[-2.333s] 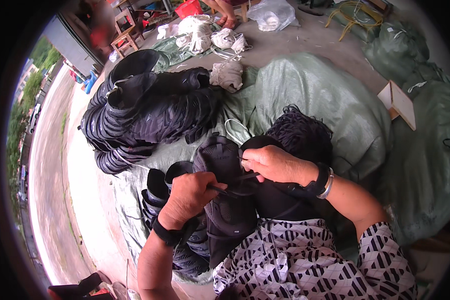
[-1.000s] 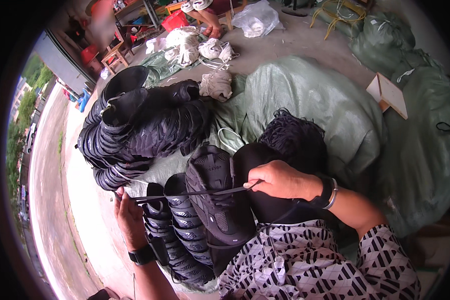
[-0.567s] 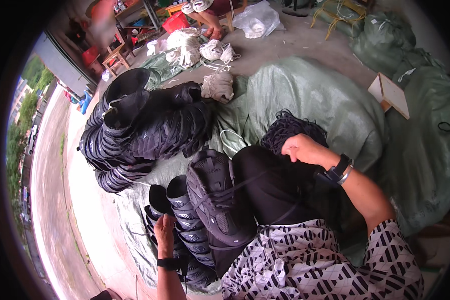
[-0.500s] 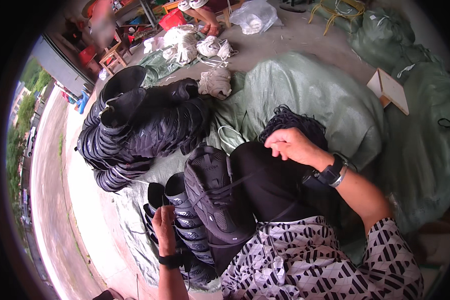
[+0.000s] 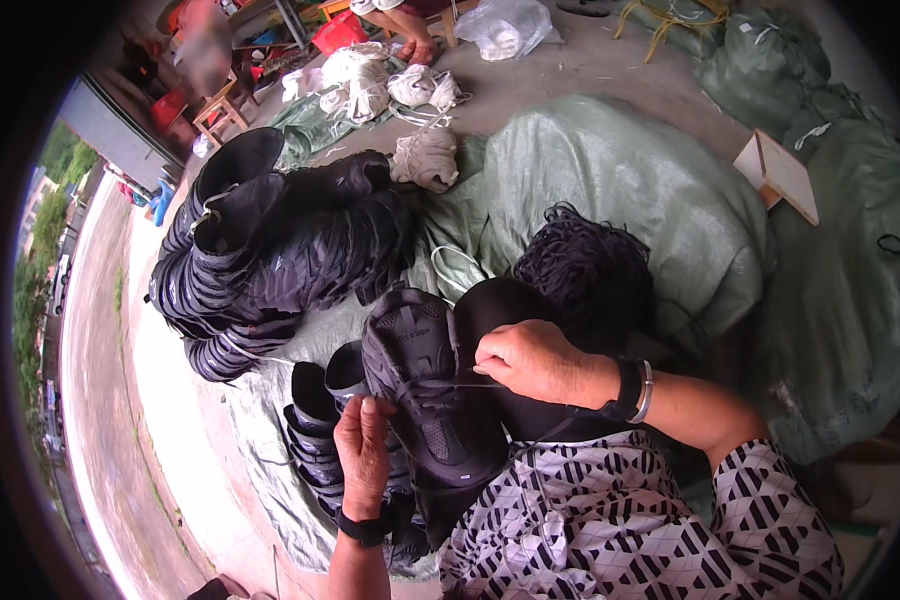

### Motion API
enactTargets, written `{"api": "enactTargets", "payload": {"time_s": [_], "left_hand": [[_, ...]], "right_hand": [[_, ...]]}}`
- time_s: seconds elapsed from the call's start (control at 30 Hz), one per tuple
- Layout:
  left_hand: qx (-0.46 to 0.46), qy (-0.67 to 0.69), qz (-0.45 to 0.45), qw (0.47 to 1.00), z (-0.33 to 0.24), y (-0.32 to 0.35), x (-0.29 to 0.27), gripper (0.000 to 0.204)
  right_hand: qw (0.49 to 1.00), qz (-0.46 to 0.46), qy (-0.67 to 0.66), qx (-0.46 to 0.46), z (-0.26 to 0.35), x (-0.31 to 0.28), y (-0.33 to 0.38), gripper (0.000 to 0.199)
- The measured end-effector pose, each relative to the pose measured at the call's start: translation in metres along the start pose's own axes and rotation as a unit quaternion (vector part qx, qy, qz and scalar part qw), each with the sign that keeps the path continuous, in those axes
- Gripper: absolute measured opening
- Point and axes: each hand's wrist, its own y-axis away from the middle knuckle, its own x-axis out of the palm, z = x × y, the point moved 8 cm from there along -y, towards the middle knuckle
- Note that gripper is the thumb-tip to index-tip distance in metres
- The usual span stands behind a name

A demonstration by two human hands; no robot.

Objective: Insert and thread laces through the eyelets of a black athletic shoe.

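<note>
A black shoe upper (image 5: 432,375) lies across my lap, its toe toward me and a dark shoelace (image 5: 440,383) threaded through its front. On its right side my right hand (image 5: 535,362) is closed in a pinch on one length of the lace, drawn taut from the eyelets. My left hand (image 5: 363,450) is at the upper's left edge, thumb and fingers pressed together on the other side of the lace; the strand there is thin and partly hidden. Beyond my right hand rests a bundle of dark laces (image 5: 585,262).
Stacked black shoe uppers (image 5: 290,240) form a large pile at the left, with a smaller stack (image 5: 315,430) beside my left hand. Green woven sacks (image 5: 630,160) bulge ahead and right. White lace bundles (image 5: 360,80) lie farther off, near another person's legs (image 5: 410,30).
My right hand has come down and left, close to the shoe upper, pulling the lace. My left hand has moved up and right to the upper's edge.
</note>
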Motion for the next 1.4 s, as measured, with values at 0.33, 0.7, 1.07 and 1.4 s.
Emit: {"api": "enactTargets", "payload": {"time_s": [0.33,0.7,1.07,1.4], "left_hand": [[0.019,0.131,-0.061,0.989,0.000,-0.001,-0.008,0.021],[-0.010,0.052,0.019,0.998,0.003,-0.010,0.005,0.024],[0.292,-0.431,-0.008,0.854,-0.077,-0.023,0.023,0.012],[0.489,-0.462,0.163,0.722,-0.120,-0.028,0.039,0.022]], "right_hand": [[0.998,-0.036,-0.045,0.027,-0.005,-0.003,-0.005,0.014],[0.994,0.019,0.065,-0.084,0.020,0.009,-0.009,0.011],[0.982,0.087,0.076,-0.146,0.025,0.004,-0.020,0.003],[0.889,0.150,0.267,-0.339,0.062,0.010,-0.028,0.007]]}}
